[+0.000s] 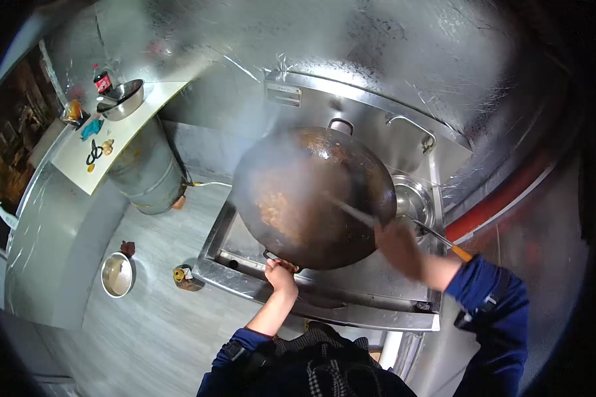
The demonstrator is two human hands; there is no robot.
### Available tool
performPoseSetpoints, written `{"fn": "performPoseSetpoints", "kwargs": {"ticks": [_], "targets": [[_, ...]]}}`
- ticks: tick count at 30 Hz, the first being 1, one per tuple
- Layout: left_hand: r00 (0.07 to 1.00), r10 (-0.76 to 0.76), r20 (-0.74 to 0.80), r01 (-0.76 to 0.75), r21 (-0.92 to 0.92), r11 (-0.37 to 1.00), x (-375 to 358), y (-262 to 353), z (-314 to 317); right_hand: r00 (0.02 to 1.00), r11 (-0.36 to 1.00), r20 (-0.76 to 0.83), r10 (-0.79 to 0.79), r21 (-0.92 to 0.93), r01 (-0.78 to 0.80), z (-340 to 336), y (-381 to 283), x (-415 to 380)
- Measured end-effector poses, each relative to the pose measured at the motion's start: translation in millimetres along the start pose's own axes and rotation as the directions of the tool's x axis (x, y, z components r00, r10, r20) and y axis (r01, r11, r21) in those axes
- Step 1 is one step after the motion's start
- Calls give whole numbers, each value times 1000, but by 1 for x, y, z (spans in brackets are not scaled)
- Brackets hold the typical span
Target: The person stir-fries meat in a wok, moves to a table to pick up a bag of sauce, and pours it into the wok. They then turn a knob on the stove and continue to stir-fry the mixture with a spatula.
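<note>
A large dark wok (361, 172) sits on the steel stove, with browned food (275, 212) in its left part under rising steam. At the wok's near edge, my left hand (282, 274) is wrapped round its handle (269, 255), with something reddish at the fingers. My right hand (398, 250), smeared by motion, is closed on a long utensil (354, 212) at the wok's right rim. The utensil reaches over the inside of the wok; steam and blur hide its far end.
Right of the wok, a ladle with an orange handle (461, 253) lies by a metal bowl (412, 202), below a faucet (410, 121). At left, a counter (79, 159) holds a bowl (122, 102) and bottle (102, 81). On the floor are a basin (117, 275) and jug (187, 278).
</note>
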State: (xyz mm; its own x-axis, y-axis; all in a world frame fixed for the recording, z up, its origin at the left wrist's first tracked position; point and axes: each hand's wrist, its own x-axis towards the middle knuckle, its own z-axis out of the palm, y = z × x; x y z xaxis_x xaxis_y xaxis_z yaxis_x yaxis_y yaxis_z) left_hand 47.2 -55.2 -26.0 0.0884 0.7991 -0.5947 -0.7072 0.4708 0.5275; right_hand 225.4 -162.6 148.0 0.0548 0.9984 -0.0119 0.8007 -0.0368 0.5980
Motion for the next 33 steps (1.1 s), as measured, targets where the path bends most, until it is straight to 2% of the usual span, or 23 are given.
{"fn": "performPoseSetpoints", "kwargs": {"ticks": [1, 2, 4, 5, 6, 8, 11, 13, 14, 16, 18, 20, 21, 22, 23, 24, 26, 27, 29, 30, 31, 32, 33], "targets": [[1000, 0, 0, 0, 10, 1000, 1, -1, -2, 995, 999, 88, 47, -4, -47, -4, 17, 22], [1000, 1, 3, -1, 24, 1000, 2, -1, -2, 902, 983, 425, 70, 124, -135, -29, 45, 41], [999, -22, -28, 24, 51, 998, 2, -1, 0, 956, 885, 288, 52, 431, -178, -43, 95, 38], [1000, -15, 5, 15, 37, 999, 2, -2, -2, 919, 764, 381, 104, 561, -319, -57, 120, 36], [999, -10, 39, 9, 24, 1000, 3, -2, -4, 710, 573, 695, 112, 539, -617, -87, 140, 38], [999, -24, 45, 22, 36, 999, 3, -3, -5, 499, 370, 866, -1, 464, -805, -96, 180, 35], [999, -36, -3, 36, -19, 999, -1, 0, 0, 444, 371, 894, 57, 394, -841, -90, 206, 36], [1000, -16, 26, 17, -21, 1000, 1, -3, -5, 92, 396, 973, -212, 172, -902, -60, 220, 52], [999, 5, 53, -4, -23, 1000, 3, -4, -5, 97, 395, 972, -213, 176, -902, -50, 217, 60], [1000, -10, 27, 10, -24, 1000, -1, -2, 0, -118, 336, 861, -494, 64, -940, -27, 212, 75], [999, 37, 40, -37, 0, 999, -1, -4, 0, -5, 272, 792, -611, 204, -940, 8, 175, 79], [997, 67, 45, -68, 14, 998, 4, -8, -4, 60, 10, 615, -787, 110, -994, 67, 124, 66], [997, 61, 45, -62, 24, 998, 3, -7, -2, 196, -89, 611, -767, 201, -975, 88, 85, 48], [998, 51, 44, -52, 37, 998, 0, -6, -1, 354, -141, 742, -569, 336, -931, 71, 33, 29], [998, 54, 34, -56, 61, 997, -4, -6, 1, 504, -297, 675, -538, 408, -863, 73, -6, 16], [997, 59, 40, -61, 69, 996, -4, -8, 2, 495, -477, 702, -513, 246, -844, 73, -41, 13], [1000, 1, 9, -1, 43, 999, -3, -9, -2, 657, -753, 499, -566, 12, -658, 87, -82, 9], [1000, 22, 6, -22, 70, 997, -1, -9, -2, 665, -759, 491, -563, 13, -651, 88, -88, 9], [1000, 30, 2, -30, 118, 993, -1, -10, -5, 775, -789, 239, -585, -389, -476, 92, -96, 2], [1000, 16, 12, -17, 114, 993, 0, -8, -5, 779, -789, 232, -582, -391, -474, 93, -95, -7], [1000, 11, 27, -14, 119, 993, 0, -8, -5, 863, -585, 1, -504, -735, -341, 91, -90, -19], [1000, 15, 12, -16, 128, 992, 2, -8, -5, 931, -229, -165, -326, -942, -247, 88, -89, -32], [1000, 5, -4, -5, 129, 992, 0, -7, -4, 929, -229, -166, -329, -941, -249, 85, -94, -43]]}}
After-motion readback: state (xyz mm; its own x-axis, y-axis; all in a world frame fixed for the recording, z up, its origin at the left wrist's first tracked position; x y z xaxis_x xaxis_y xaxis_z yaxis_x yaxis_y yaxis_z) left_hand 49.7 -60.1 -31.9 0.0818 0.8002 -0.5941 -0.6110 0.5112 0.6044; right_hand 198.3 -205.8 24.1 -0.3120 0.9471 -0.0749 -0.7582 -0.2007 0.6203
